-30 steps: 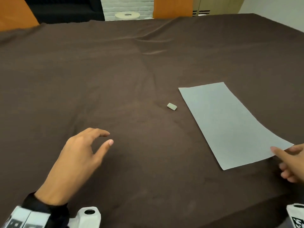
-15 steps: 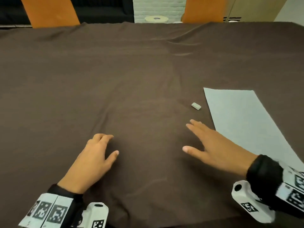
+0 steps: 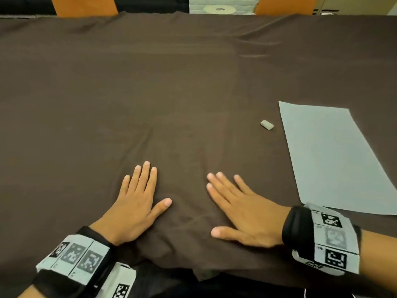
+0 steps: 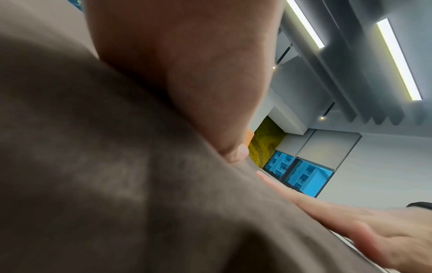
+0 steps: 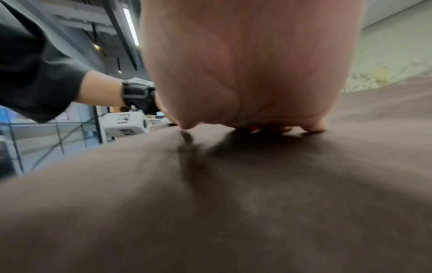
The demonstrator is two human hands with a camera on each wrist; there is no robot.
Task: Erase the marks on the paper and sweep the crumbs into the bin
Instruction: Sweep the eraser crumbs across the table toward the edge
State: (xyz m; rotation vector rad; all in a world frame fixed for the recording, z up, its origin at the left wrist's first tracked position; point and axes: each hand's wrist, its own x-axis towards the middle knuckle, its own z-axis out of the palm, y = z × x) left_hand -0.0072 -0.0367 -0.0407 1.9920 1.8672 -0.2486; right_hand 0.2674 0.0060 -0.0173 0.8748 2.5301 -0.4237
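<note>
A pale sheet of paper [image 3: 328, 155] lies on the brown tablecloth [image 3: 150, 93] at the right. A small grey eraser [image 3: 267, 125] sits just left of the paper's far corner. My left hand [image 3: 137, 203] lies flat on the cloth near the front edge, fingers straight. My right hand [image 3: 238, 205] lies flat beside it, fingers spread, well short of the eraser and left of the paper. Neither hand holds anything. In the left wrist view my palm [image 4: 187, 73] presses the cloth, with my right hand [image 4: 350, 225] flat beyond it. No bin or crumbs show.
Orange chair backs [image 3: 86, 6] stand past the table's far edge, with a white round object [image 3: 219, 9] between them. The cloth bunches into folds [image 3: 202, 263] at the near edge between my wrists.
My right hand left the paper's near corner and moved left to lie flat on the cloth. My left hand flattened from a curled pose. The camera tilted down and left.
</note>
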